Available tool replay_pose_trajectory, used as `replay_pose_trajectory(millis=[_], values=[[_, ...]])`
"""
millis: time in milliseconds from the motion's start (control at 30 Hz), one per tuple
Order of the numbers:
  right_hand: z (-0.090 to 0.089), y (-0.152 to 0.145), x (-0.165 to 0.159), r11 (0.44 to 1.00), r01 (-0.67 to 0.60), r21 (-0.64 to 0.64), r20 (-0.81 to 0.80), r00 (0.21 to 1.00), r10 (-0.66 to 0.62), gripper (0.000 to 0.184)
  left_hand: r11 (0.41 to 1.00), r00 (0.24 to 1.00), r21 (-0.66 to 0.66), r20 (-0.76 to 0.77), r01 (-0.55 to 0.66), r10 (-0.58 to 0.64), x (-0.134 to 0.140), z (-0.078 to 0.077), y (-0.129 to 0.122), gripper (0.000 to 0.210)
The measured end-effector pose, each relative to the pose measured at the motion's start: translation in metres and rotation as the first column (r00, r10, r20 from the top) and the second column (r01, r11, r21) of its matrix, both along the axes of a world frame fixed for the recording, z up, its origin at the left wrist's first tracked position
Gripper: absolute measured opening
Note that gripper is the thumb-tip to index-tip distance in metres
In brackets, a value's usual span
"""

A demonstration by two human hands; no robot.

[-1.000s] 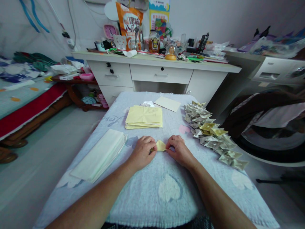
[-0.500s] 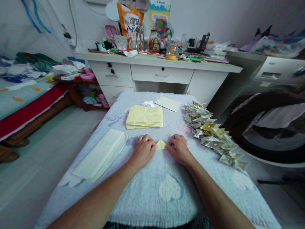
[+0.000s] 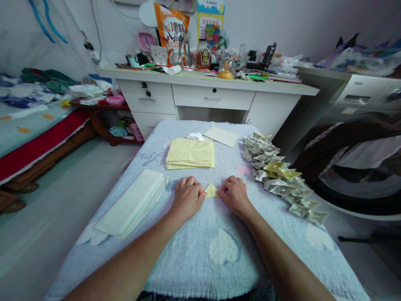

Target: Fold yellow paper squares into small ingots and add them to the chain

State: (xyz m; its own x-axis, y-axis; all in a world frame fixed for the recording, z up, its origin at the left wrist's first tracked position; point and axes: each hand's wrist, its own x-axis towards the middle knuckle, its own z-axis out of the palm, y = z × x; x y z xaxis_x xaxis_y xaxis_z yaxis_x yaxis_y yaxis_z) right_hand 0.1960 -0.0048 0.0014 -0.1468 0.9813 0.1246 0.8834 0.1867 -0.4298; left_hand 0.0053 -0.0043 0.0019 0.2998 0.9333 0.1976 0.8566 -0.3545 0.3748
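Note:
Between my hands a small folded yellow paper [image 3: 211,190] lies on the cloth-covered table [image 3: 194,251], its peak pointing away from me and a crease down its middle. My left hand [image 3: 189,195] is closed, pinching the paper's left corner with thumb and fingertips. At the right corner, the curled thumb and fingers of my right hand [image 3: 233,193] grip it too. Just beyond my hands is a stack of yellow paper sheets [image 3: 191,154]. To the left of my left hand lies a pile of long folded whitish paper [image 3: 134,202].
Along the right edge runs a row of folded paper pieces [image 3: 275,175], mostly grey with some yellow. A pale card [image 3: 221,136] and a crumpled white tissue [image 3: 194,136] lie at the back. Beyond stands a cluttered white desk [image 3: 213,98]; a washing machine [image 3: 360,96] is on the right.
Almost nothing differs. Both hands and the small folded paper have shifted very slightly to the left, with the grip on both corners kept.

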Motion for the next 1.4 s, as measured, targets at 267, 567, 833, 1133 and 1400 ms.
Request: replay_pose_trajectory(millis=[267, 567, 833, 1133, 1400], values=[[0.0, -0.001, -0.003, 1.0, 0.018, 0.0, 0.046, 0.999, -0.018, 0.017, 1.0, 1.0, -0.003, 0.012, -0.021, 0.021, 0.001, -0.002, -0.001, 0.003], [0.0, -0.004, -0.007, 0.999, -0.012, 0.053, 0.107, 0.994, 0.006, 0.006, 0.989, 0.986, -0.043, 0.099, 0.142, -0.137, 0.002, -0.001, 0.003, 0.024], [0.003, -0.006, -0.013, 0.985, -0.155, 0.079, 0.098, 0.984, 0.147, 0.016, 0.996, 0.993, -0.04, 0.089, 0.085, -0.082, 0.007, -0.001, 0.003, 0.007], [0.004, -0.006, -0.02, 0.993, -0.088, 0.078, 0.206, 0.976, 0.071, 0.013, 0.999, 0.998, -0.044, 0.068, 0.013, -0.01, 0.006, -0.002, 0.005, 0.007], [0.001, -0.003, -0.005, 0.998, -0.029, 0.05, 0.135, 0.991, 0.022, 0.023, 0.996, 0.998, -0.092, 0.069, 0.001, 0.006, -0.007, -0.004, 0.01, 0.009]])
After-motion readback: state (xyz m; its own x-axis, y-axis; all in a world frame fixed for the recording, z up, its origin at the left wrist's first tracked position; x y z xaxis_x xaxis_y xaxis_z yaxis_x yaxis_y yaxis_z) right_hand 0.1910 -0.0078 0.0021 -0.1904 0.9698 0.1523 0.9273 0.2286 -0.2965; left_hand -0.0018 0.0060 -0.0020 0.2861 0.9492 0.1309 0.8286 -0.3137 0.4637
